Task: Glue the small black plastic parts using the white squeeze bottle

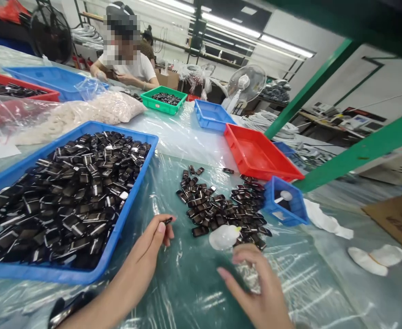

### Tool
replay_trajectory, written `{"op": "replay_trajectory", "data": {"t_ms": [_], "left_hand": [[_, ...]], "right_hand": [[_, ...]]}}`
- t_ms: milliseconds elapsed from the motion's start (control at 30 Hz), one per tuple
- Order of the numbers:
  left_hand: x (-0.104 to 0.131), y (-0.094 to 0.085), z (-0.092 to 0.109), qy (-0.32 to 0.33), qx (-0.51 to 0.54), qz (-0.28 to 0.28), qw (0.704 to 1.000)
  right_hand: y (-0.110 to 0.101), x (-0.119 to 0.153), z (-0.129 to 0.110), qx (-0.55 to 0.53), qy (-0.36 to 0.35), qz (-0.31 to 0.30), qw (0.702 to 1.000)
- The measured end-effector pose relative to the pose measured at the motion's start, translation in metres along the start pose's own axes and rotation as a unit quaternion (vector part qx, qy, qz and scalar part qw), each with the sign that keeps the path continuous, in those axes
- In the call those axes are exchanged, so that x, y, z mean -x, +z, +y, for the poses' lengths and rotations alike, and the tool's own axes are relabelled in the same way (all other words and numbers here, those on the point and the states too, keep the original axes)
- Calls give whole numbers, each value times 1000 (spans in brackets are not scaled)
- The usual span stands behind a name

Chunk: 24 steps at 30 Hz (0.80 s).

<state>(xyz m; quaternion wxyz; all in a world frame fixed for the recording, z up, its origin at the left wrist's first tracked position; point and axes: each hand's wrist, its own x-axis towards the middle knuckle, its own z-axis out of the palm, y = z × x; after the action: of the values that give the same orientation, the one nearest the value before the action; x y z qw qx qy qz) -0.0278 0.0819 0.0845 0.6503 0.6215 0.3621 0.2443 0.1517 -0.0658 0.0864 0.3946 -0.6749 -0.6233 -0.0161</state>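
My left hand (155, 235) is closed in a pinch on a small glossy black piece (168, 220), just right of a large blue tray (98, 270). That tray is heaped with similar dark pieces (84, 183). My right hand (261, 285) hovers with thumb and fingers apart, nothing visible between them. In front of it lies a translucent white, rounded, bottle-like thing (223, 237) with a yellow tip. It rests against a loose pile of black pieces (218, 208) on the plastic-covered table (183, 283). Something clear and shiny (251, 276) shows below my right fingers, too blurred to name.
Beyond the pile are a red tray (259, 151), a small blue bin (286, 218) and another blue tray (213, 115). White cloth-like items (375, 259) lie at right. A green post (314, 89) slants there. Across the table a person (132, 66) works near a green tray (163, 106).
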Motion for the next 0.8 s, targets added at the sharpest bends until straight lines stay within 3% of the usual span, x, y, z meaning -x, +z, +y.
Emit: {"op": "replay_trajectory", "data": {"t_ms": [133,267,400,533,633,800], "left_hand": [[-1,1,0,4,30,-26,999],[-1,1,3,1,47,-50,998],[0,1,4,-3,58,-68,996],[3,0,4,-9,70,-102,992],[8,1,3,-12,84,-149,985],[16,4,6,-11,90,-222,971]], "right_hand": [[17,-3,-23,18,-83,-83,993],[42,-17,-28,42,-96,-168,980],[53,-26,-26,-25,-38,-173,984],[41,-30,-36,-169,79,-155,970],[27,-35,-46,-302,189,-148,923],[20,-40,-49,-473,328,-167,801]]}}
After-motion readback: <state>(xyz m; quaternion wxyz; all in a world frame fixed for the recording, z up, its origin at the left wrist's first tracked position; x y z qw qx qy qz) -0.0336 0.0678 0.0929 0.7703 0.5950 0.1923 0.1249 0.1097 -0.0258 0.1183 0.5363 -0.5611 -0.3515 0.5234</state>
